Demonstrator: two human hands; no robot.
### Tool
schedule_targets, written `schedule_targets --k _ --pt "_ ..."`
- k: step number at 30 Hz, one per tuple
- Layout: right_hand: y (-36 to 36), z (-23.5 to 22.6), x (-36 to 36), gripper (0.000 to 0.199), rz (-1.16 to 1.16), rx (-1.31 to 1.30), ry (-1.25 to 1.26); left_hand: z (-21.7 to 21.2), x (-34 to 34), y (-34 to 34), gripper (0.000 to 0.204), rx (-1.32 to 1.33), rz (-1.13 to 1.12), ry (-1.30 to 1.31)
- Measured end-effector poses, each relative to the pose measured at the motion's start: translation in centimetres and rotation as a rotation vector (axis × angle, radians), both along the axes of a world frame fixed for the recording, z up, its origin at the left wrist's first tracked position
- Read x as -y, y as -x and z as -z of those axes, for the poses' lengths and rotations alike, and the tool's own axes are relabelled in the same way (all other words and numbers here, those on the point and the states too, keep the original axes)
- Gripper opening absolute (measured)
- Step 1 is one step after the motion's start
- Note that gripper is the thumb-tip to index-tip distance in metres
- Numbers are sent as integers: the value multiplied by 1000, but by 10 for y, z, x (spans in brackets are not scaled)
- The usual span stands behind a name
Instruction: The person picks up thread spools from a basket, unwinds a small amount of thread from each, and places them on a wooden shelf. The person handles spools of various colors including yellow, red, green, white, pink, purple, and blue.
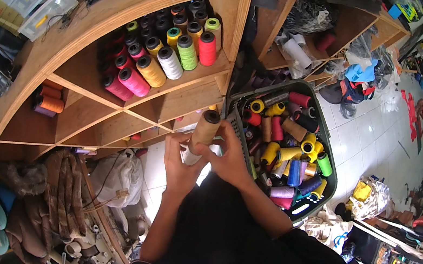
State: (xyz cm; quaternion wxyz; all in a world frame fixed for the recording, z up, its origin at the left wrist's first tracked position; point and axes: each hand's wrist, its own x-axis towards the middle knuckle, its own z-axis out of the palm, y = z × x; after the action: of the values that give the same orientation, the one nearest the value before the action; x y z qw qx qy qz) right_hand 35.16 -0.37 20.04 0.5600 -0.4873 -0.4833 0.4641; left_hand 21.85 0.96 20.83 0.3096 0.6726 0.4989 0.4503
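A tan spool of thread (205, 128) with a dark top tilts between my two hands, in front of the wooden shelf. My left hand (178, 164) is closed around its lower left side. From the other side my right hand (228, 157) grips it, the thumb pressed against its lower part. Something whitish shows beneath the spool between my fingers, but I cannot tell what it is. To the right of my hands stands a dark green basket (333, 182) filled with loose spools in yellow, red, blue, green and purple.
Rows of upright thread spools (169, 63) fill one compartment of the wooden shelf (127, 114). Orange spools (50, 104) lie in a left compartment. A sewing machine (89, 248) and brown cloth (62, 195) are at left. Bags (369, 198) lie on the tiled floor at right.
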Motion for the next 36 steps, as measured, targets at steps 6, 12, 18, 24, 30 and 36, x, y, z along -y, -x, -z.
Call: schedule_targets --k 6,12,18,24,30,36 --pt "-3 -8 -12 56 -242 128 -80 3 2 28 47 111 142 220" --pt "47 -7 -17 52 -196 63 -34 12 12 58 46 114 -57 160" --pt "104 0 -23 45 -227 18 0 -9 13 109 53 29 -126 253" --pt "156 4 -34 47 -406 105 -40 -4 9 171 56 66 -115 135" --pt "216 7 -49 75 -421 254 -37 8 -12 215 50 105 -363 83" --pt "263 6 -91 76 -397 134 -74 10 -67 253 58 109 -312 -5"
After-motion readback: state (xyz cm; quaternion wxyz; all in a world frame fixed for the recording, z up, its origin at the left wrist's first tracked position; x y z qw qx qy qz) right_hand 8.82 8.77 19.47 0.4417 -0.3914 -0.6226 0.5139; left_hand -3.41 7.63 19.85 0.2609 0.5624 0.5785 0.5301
